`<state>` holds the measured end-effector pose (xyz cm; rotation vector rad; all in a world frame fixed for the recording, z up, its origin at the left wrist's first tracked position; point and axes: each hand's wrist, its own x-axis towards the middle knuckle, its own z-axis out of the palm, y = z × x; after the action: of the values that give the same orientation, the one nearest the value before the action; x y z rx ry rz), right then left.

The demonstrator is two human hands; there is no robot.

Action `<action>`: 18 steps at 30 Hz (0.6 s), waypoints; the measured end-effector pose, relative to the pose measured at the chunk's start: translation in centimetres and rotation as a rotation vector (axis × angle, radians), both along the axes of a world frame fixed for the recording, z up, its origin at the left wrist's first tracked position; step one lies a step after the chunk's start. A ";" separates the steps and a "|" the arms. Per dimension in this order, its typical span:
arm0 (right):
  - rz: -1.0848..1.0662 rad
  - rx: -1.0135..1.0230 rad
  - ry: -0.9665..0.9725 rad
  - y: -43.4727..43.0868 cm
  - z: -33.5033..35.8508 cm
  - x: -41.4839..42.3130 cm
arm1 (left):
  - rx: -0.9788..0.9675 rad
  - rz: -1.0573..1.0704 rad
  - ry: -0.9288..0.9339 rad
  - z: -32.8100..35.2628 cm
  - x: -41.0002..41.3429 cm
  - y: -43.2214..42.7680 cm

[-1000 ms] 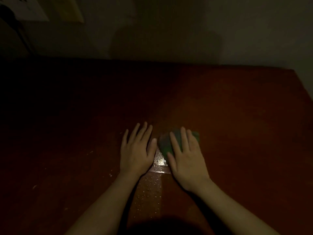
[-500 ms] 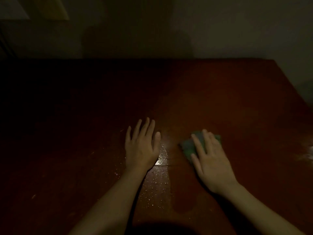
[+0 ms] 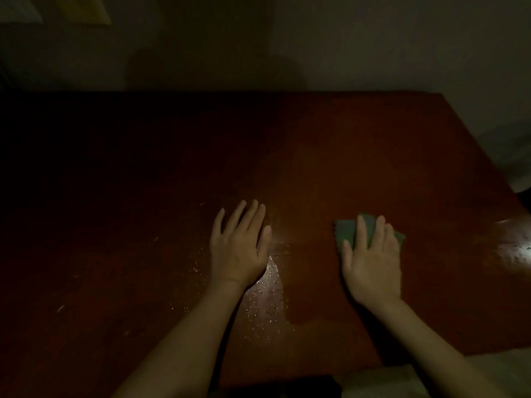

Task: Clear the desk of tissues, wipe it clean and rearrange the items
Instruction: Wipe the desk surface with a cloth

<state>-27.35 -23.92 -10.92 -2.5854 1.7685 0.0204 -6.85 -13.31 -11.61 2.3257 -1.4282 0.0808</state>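
**Wiping under way, rearranging yet to come**

Mid-wipe on a dark reddish-brown wooden surface. Right grip spread flat, palm down, pressing straight, lightly parted fingers onto a folded green cloth, with no pinch and no curl. Cloth directly beneath those fingers, showing beyond the fingertips and to either side of them, flat against the surface. Left grip well apart from the cloth, likewise spread and palm down, holding nothing, seemingly just bracing.

Between the two grips, close by the left wrist: a shiny patch of fine droplets, not yet wiped. Outward of the left grip: a few pale specks, too small to name. Far outward of the right grip, at the surface's edge: a bright, wet-looking glare.

No tissues anywhere in view, so probably finished with that first step, though hard to be sure of the very dark stretch beyond the left grip. Wiping judged roughly partway, given the droplets, the specks and the glare left to cover. Nothing in view to rearrange, so that last step judged wholly ahead.
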 end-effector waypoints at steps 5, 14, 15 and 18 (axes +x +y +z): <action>0.343 -0.006 -0.042 7.2 -0.8 4.7 | 0.100 0.025 0.050 -0.2 -0.8 1.3; -0.024 -0.003 -0.044 4.0 -0.2 0.3 | 0.147 0.045 0.049 -0.1 -2.5 4.0; 0.051 -0.020 -0.058 5.4 -0.2 1.9 | 0.153 0.044 0.051 -0.1 -2.6 4.0; 0.387 0.023 -0.052 10.7 -0.9 2.3 | 0.163 0.051 0.044 -0.1 -2.7 5.1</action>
<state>-25.09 -13.23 -11.80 -2.8362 1.2196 -0.0230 -9.54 -8.22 -11.72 2.4794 -1.4015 -0.0742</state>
